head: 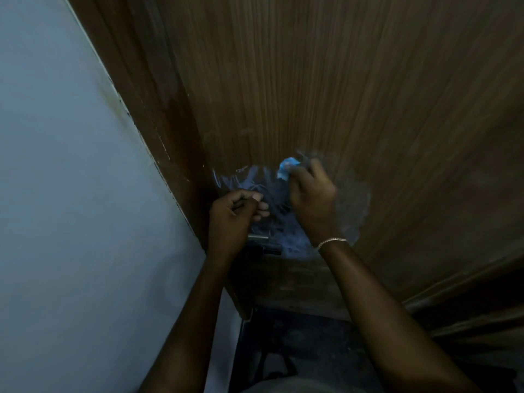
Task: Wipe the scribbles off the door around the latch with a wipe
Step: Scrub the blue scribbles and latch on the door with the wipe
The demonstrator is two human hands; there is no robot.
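Note:
A brown wooden door (340, 80) fills the upper right. Dark scribbles (272, 194) cover a smeared, wet-looking patch of it around the metal latch (259, 237). My right hand (312, 199) presses a crumpled blue wipe (286, 166) against the door at the top of the patch, fingers closed on it. My left hand (235, 214) is held as a loose fist just left of the scribbles, above the latch, thumb against fingers; whether it pinches anything cannot be made out. The latch is partly hidden by my left wrist.
A pale wall (71, 194) runs down the left, meeting the dark door frame (158, 114). Below the latch lies dark floor (297, 344). A bracelet (331, 241) sits on my right wrist.

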